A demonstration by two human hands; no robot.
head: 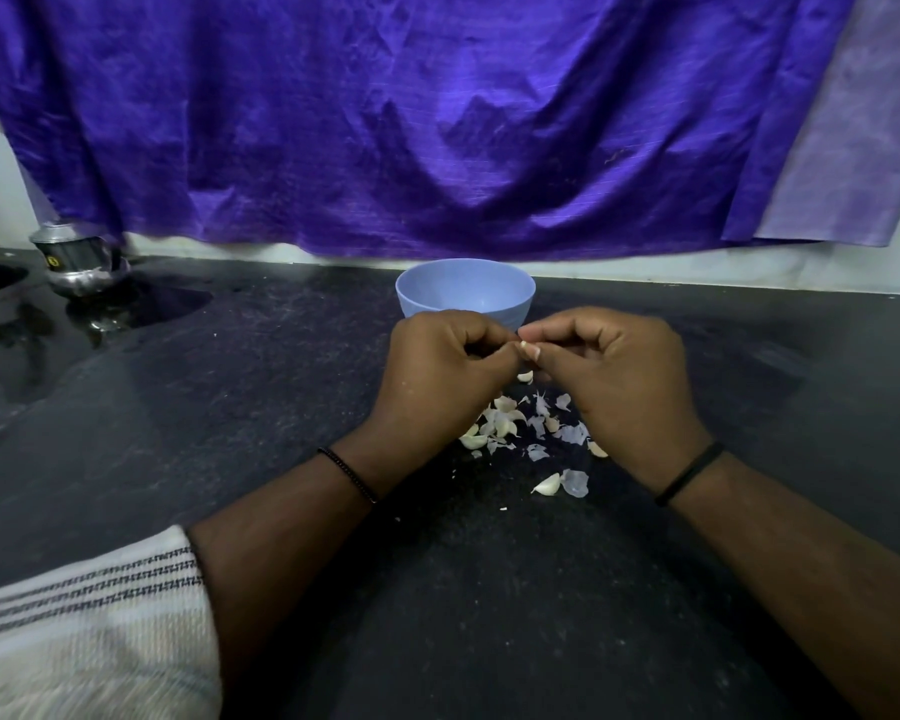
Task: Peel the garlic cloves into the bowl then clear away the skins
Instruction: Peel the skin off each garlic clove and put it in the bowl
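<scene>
A light blue bowl [465, 291] stands on the dark counter just behind my hands. My left hand [437, 376] and my right hand [619, 387] meet in front of it, fingertips pinched together on one small garlic clove [524, 346], mostly hidden by the fingers. Below and between the hands lies a scatter of garlic cloves and papery skins [520, 426]. One single clove [547, 484] rests nearer to me beside a loose skin [575, 482]. The inside of the bowl is only partly visible.
The black stone counter [281, 407] stretches wide on both sides. A shiny steel pot [76, 259] stands at the back left by wet patches. A purple cloth [437, 122] hangs over the back wall. A striped sleeve [89, 626] shows bottom left.
</scene>
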